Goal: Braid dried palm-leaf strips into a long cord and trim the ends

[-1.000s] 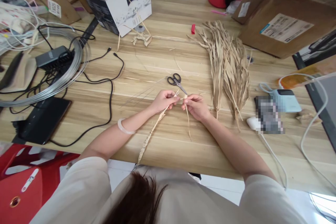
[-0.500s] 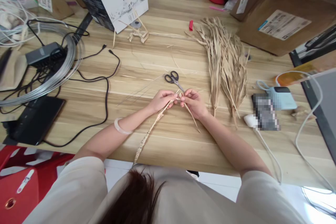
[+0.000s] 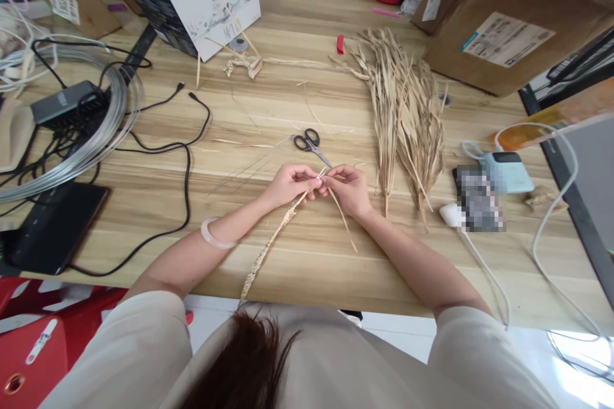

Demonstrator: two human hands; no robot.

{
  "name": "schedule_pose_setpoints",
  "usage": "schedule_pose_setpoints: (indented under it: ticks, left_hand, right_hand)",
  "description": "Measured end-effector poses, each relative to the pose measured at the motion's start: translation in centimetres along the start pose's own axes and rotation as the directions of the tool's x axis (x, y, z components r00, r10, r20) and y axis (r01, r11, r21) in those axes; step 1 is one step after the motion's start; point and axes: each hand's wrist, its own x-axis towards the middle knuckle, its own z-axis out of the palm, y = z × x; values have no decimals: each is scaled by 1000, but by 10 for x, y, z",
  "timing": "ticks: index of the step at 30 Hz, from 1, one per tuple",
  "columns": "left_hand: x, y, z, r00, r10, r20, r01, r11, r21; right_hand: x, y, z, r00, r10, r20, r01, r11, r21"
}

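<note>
My left hand [image 3: 291, 183] pinches the upper end of a braided straw strip [image 3: 268, 245] that trails down towards the table's near edge. Right beside it, my right hand [image 3: 348, 188] is closed on loose straw strands [image 3: 344, 220] at the same spot, one strand hanging down to the right. Both hands meet over the middle of the wooden table [image 3: 307, 268]. Black-handled scissors [image 3: 309, 143] lie just behind the hands. A pile of dry straw leaves [image 3: 403, 108] lies to the right of them.
A wire coil [image 3: 91, 134], black cables [image 3: 187, 160] and a black device [image 3: 52, 223] lie at the left. A printed box [image 3: 211, 0] stands at the back, a cardboard box [image 3: 508, 32] at the back right. A phone [image 3: 477, 198] and white cables [image 3: 551, 230] lie at the right.
My hands have drawn closer together at the braid's end. The loose strand under my right hand has swung out to the right. The view has shifted slightly.
</note>
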Motion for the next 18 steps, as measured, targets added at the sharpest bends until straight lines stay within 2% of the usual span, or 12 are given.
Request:
schedule_pose_setpoints:
  ticks: [5,13,16,18]
  left_hand:
    - [1,0,-1,1000,-23,-1,23,998,56]
    - [2,-2,-2,999,-46,21,45,997,56]
    - [3,-3,-2,999,-49,19,47,997,59]
    - [3,-3,-2,999,-51,9,51,997,54]
  right_hand:
    - [-3,1,-1,992,-104,-71,92,984,-151]
    - [-3,5,-1,990,-135,-50,123,972,-200]
    - [-4,10,-4,976,-217,-32,200,941,-272]
    - [-4,12,-6,953,-304,-13,277,885,-374]
